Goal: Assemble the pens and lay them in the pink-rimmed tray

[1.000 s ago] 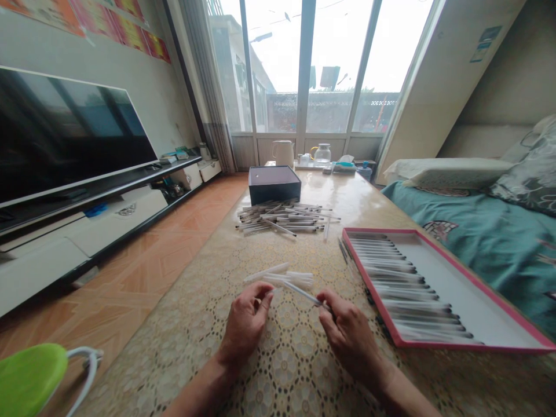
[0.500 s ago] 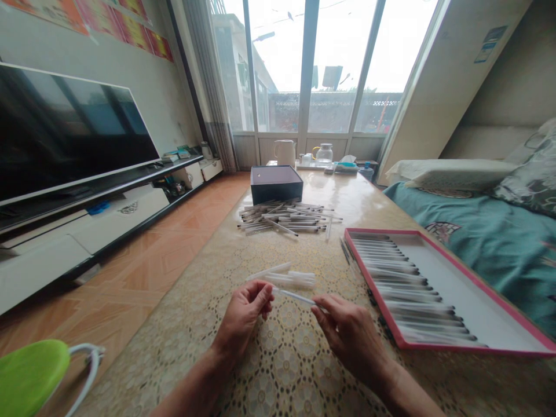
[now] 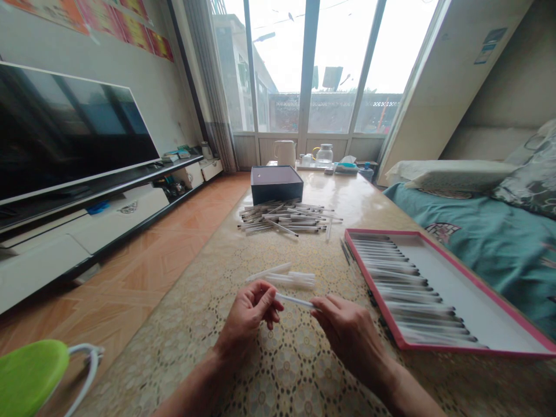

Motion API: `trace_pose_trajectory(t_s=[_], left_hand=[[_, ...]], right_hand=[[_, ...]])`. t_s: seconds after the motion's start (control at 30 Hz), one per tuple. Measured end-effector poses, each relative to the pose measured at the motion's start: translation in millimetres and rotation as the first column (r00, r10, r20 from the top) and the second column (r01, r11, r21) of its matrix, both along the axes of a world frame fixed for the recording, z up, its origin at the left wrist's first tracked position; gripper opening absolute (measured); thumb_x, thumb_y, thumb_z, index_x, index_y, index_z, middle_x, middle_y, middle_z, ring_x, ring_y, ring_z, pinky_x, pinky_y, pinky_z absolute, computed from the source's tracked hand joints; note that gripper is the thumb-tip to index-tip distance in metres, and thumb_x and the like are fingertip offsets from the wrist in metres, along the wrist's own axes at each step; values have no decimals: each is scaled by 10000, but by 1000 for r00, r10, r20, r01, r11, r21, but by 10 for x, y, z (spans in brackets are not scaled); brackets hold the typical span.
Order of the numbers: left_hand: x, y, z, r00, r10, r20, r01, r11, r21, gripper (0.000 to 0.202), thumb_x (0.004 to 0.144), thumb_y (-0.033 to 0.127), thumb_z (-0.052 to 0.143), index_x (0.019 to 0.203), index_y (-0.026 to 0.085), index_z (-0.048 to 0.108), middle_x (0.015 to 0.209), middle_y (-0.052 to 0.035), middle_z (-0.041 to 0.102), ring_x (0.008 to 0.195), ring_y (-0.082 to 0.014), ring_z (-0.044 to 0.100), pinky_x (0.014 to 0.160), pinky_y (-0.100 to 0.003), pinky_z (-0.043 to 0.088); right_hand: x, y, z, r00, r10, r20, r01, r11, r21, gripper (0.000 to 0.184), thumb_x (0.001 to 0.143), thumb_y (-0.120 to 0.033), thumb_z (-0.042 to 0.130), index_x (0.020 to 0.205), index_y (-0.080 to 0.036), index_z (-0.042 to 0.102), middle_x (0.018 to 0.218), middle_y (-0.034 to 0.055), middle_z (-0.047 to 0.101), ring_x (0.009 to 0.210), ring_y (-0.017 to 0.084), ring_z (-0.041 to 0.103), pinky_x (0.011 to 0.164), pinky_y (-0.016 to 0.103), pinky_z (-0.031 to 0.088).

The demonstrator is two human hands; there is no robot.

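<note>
Between my two hands a thin white pen (image 3: 294, 300) is held almost level above the table. My left hand (image 3: 249, 310) is closed, thumb and forefinger pinching its left end. At its right end my right hand (image 3: 341, 318) pinches it between thumb and fingers. Just beyond the hands lie several short, translucent white tubes (image 3: 299, 280), perhaps pen caps. To the right, a shallow pink-rimmed box (image 3: 490, 289) holds a row of slim pens (image 3: 403, 272) with dark ends. Further off, a loose heap of similar pens (image 3: 286, 219) is spread on the table.
A dark blue open box (image 3: 277, 191) stands behind the heap. At the table's far end are a pitcher (image 3: 285, 153), a glass kettle (image 3: 324, 155) and a tissue pack (image 3: 346, 165). Several thin dark sticks lie along the pink box's left side. A green stool (image 3: 32, 376) is at lower left.
My left hand has moved slightly right, toward my right hand, and the gap between them has narrowed. The thin tip that showed at the pen's left end is now covered by my left fingers.
</note>
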State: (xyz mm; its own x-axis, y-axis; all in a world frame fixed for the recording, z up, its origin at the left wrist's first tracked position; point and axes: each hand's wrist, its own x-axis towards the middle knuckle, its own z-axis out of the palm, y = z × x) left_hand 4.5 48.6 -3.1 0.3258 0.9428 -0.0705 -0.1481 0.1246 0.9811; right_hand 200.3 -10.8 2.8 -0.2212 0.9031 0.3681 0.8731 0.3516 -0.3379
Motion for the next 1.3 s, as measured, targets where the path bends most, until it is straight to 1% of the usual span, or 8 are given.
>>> trace_pose_trajectory(t_s=[0.2, 0.4, 0.63, 0.8, 0.97, 1.1, 1.23, 1.3], left_hand=[[28, -30, -20, 997, -49, 56, 52, 998, -41, 253, 762, 388, 607, 744, 156, 506, 614, -29, 663, 455, -100, 565, 410, -195, 427], [66, -81, -36, 997, -7, 76, 9, 999, -35, 265, 752, 394, 617, 803, 142, 552, 572, -5, 633, 416, -82, 525, 381, -176, 390], [57, -129, -49, 999, 9, 51, -11, 999, 47, 239, 765, 382, 603, 785, 157, 527, 543, 6, 620, 393, -80, 503, 362, -174, 369], [41, -153, -30, 1000, -21, 17, 20, 996, 84, 193, 793, 339, 581, 786, 154, 530, 559, 5, 619, 421, -76, 511, 385, -172, 379], [68, -106, -57, 998, -39, 49, 36, 997, 63, 236, 783, 372, 585, 839, 146, 549, 575, 1, 619, 426, -81, 514, 396, -185, 393], [82, -64, -52, 999, -19, 39, 19, 1000, 15, 446, 772, 436, 576, 1104, 147, 505, 615, -2, 633, 415, -75, 495, 379, -174, 367], [85, -70, -23, 999, 32, 6, -32, 999, -22, 429, 765, 459, 568, 1047, 137, 535, 576, 12, 607, 405, -69, 484, 368, -162, 355], [88, -74, -19, 999, 51, 8, -50, 998, -24, 408, 759, 450, 578, 1021, 140, 542, 578, 14, 607, 410, -69, 489, 372, -161, 361]], right_hand=[[-22, 4, 11, 993, 18, 115, -26, 997, 67, 189, 918, -239, 401, 897, -210, 587, 721, 34, 617, 646, 154, 545, 589, 258, 330], [-138, -25, -33, 982, 16, 189, -37, 994, 106, 215, 912, -195, 377, 776, -198, 544, 651, 26, 593, 576, 149, 517, 541, 267, 270], [-186, -74, -118, 990, 14, -137, -37, 985, -167, 305, 927, -298, 327, 724, -194, 530, 599, 4, 583, 528, 119, 524, 510, 224, 288], [-163, -44, -87, 876, -2, -483, -179, 928, -328, 360, 898, -370, 385, 663, -180, 579, 596, -14, 550, 584, 111, 504, 552, 202, 355], [-153, 2, -54, 833, -36, -553, -210, 903, -375, 375, 883, -395, 402, 662, -168, 604, 534, -32, 473, 514, 98, 427, 504, 204, 336], [14, 9, 168, 887, -103, -450, -22, 964, -264, 340, 894, -389, 383, 731, -178, 594, 601, -1, 541, 557, 124, 481, 524, 228, 352], [492, -21, 549, 870, -186, -457, 90, 970, -224, 321, 908, -384, 317, 1008, -175, 540, 571, -6, 541, 488, 132, 494, 461, 228, 375], [830, -22, 657, 916, -239, -323, 175, 961, -214, 267, 893, -356, 355, 1019, -194, 525, 648, 17, 608, 570, 150, 570, 549, 247, 427]])
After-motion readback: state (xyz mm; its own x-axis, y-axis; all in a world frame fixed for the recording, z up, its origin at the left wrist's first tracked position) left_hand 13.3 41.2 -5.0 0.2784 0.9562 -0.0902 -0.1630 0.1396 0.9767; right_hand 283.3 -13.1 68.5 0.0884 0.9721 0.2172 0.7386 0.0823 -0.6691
